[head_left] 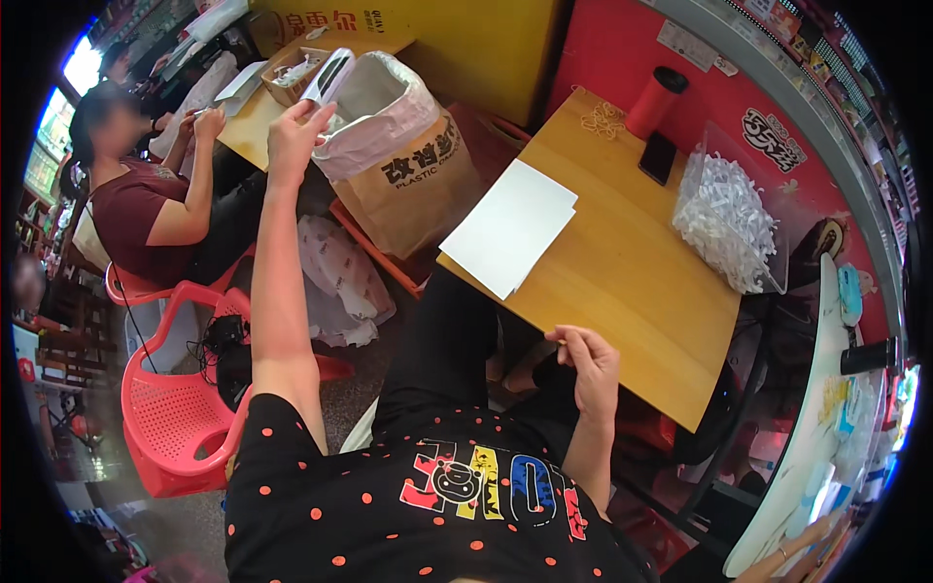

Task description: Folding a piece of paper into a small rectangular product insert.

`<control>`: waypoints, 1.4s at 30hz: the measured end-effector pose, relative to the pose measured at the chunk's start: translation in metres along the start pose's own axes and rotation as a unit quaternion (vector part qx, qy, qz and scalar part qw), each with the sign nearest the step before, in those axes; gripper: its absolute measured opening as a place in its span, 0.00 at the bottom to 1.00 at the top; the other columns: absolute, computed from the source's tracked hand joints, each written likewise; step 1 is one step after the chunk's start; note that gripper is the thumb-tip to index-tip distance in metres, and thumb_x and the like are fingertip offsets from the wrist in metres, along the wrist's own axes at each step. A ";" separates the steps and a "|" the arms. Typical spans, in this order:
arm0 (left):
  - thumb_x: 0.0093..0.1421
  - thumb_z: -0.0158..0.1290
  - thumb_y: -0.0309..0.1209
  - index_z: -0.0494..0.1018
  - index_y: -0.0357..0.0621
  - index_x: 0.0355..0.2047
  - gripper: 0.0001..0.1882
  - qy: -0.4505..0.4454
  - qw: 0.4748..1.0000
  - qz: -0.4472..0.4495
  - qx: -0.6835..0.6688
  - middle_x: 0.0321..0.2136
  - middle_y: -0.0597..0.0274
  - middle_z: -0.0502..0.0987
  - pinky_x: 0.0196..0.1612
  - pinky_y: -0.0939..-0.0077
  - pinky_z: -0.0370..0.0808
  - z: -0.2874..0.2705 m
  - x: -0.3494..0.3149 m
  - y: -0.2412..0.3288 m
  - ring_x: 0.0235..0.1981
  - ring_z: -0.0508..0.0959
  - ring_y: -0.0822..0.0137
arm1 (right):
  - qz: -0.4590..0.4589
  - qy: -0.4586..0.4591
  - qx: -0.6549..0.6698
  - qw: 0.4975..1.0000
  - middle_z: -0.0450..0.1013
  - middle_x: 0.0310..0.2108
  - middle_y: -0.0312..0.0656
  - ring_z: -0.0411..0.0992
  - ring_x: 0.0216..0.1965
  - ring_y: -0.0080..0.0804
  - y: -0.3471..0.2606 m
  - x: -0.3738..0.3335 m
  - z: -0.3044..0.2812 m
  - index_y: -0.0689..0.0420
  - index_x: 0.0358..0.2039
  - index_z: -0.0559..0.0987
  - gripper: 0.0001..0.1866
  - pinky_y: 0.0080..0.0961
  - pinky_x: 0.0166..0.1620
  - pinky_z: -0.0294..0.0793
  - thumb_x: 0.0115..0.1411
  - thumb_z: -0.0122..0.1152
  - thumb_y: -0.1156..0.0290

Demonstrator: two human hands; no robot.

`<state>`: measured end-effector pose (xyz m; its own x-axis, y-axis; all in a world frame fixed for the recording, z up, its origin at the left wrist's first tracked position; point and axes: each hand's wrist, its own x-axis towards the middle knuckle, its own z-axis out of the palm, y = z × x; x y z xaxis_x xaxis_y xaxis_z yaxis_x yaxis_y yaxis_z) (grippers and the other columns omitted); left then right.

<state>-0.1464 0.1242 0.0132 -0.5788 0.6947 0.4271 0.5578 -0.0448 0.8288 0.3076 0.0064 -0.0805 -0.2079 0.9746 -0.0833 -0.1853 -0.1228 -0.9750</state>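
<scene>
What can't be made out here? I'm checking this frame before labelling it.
Head view:
- What the left hand holds: a small white item, too small to identify.
- Inside of the paper sack: hidden by its white liner.
- Right hand fingertips: whether they pinch anything is unclear.

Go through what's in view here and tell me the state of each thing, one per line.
Left hand: stretched out, gripping a small white packet above the sack.
Right hand: curled shut at the table edge.
Brown paper sack: open, white liner folded over its rim.
White sheets: lying flat, stacked.
Clear bin: full of white pieces.
</scene>
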 end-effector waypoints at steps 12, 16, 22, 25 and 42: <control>0.58 0.54 0.27 0.75 0.34 0.43 0.13 -0.159 0.972 -0.119 -0.128 0.33 0.60 0.79 0.32 0.81 0.75 0.034 -0.163 -0.005 0.31 0.79 0.73 | -0.338 -0.072 -0.541 0.767 0.70 0.50 0.46 0.73 0.43 0.40 0.019 0.066 0.045 0.56 0.45 0.77 0.21 0.32 0.45 0.73 0.47 0.66 0.76; 0.60 0.52 0.27 0.77 0.34 0.39 0.10 -0.181 0.944 -0.199 -0.189 0.32 0.60 0.79 0.32 0.83 0.75 0.037 -0.224 -0.013 0.31 0.79 0.74 | -0.400 -0.065 -0.499 0.766 0.73 0.43 0.45 0.74 0.39 0.40 0.029 0.074 0.047 0.59 0.41 0.78 0.17 0.29 0.41 0.74 0.48 0.62 0.80; 0.63 0.50 0.32 0.75 0.34 0.41 0.13 -0.259 0.882 -0.287 -0.270 0.32 0.52 0.80 0.31 0.80 0.77 0.052 -0.263 -0.014 0.29 0.80 0.67 | -0.472 -0.045 -0.438 0.763 0.75 0.37 0.44 0.75 0.35 0.39 0.028 0.082 0.046 0.62 0.39 0.78 0.16 0.28 0.36 0.75 0.47 0.59 0.84; 0.65 0.45 0.46 0.72 0.31 0.44 0.25 -0.326 0.740 -0.435 -0.397 0.32 0.45 0.79 0.31 0.76 0.78 0.048 -0.253 0.003 0.29 0.81 0.62 | -0.507 -0.041 -0.427 0.748 0.75 0.36 0.46 0.75 0.33 0.39 0.000 0.069 0.046 0.63 0.37 0.79 0.15 0.28 0.34 0.76 0.45 0.61 0.84; 0.45 0.44 0.09 0.80 0.36 0.28 0.17 -0.360 0.877 -0.045 -0.315 0.47 0.45 0.74 0.53 0.66 0.71 0.056 -0.260 0.060 0.48 0.76 0.56 | -0.055 -0.014 -0.037 0.998 0.72 0.45 0.44 0.72 0.34 0.21 -0.013 0.004 0.003 0.65 0.32 0.80 0.06 0.13 0.32 0.71 0.57 0.60 0.74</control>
<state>0.0710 -0.0190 -0.0687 0.0488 0.9787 0.1992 -0.0421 -0.1972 0.9795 0.3059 0.0112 -0.0679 -0.2170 0.9757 0.0301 -0.1374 0.0000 -0.9905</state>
